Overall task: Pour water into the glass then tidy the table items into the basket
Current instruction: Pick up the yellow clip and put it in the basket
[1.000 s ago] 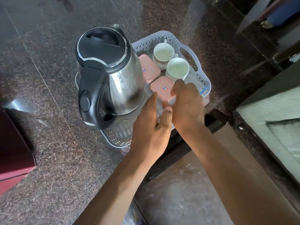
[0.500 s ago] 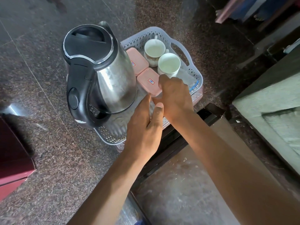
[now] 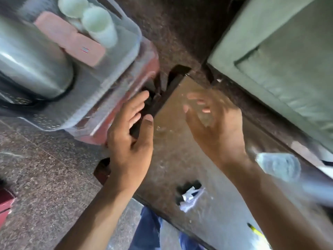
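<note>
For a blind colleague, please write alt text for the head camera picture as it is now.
Two bare hands, the left hand and the right hand, hover open and empty over a brown table, beside a white basket. The basket holds a steel kettle, two pink boxes and two white cups. The picture is blurred by motion.

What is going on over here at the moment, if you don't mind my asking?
A person is tidying up. The basket already holds the kettle, two cups and pink-lidded boxes. Both hands are free of it and open: the left hand beside the basket, the right hand over the brown table.
</note>
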{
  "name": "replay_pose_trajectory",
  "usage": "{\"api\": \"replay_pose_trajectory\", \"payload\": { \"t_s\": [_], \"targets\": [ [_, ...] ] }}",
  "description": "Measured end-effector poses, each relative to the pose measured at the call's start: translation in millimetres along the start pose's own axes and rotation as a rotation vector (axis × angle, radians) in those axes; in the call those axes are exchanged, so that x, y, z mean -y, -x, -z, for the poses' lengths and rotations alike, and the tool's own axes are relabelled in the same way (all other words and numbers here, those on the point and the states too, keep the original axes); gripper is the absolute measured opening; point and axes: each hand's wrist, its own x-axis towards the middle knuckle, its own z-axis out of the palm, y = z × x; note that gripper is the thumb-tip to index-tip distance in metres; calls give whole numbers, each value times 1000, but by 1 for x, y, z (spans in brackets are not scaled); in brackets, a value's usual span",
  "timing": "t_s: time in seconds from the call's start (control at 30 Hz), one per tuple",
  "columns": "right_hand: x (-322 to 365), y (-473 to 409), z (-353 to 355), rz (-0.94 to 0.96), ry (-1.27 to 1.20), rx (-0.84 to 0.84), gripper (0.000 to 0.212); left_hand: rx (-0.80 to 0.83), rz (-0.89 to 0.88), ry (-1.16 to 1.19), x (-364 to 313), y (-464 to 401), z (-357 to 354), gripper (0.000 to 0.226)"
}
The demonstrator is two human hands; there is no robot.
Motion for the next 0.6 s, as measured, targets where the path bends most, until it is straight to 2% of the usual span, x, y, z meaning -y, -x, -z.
{"api": "replay_pose_trajectory", "payload": {
  "t_s": [0.13, 0.33, 0.53, 0.6],
  "targets": [
    [-61, 82, 46, -137, 42, 57, 24, 239, 55, -79, 10, 55, -46, 43],
    [-128, 199, 105, -362, 144, 77, 26, 451, 54, -114, 8, 126, -112, 45],
    [-184, 293, 148, -670, 201, 266, 43, 641, 91, -138, 4, 178, -177, 45],
    [-201, 320, 161, -761, 230, 275, 46, 690, 102, -133, 4, 196, -197, 44]
  ]
}}
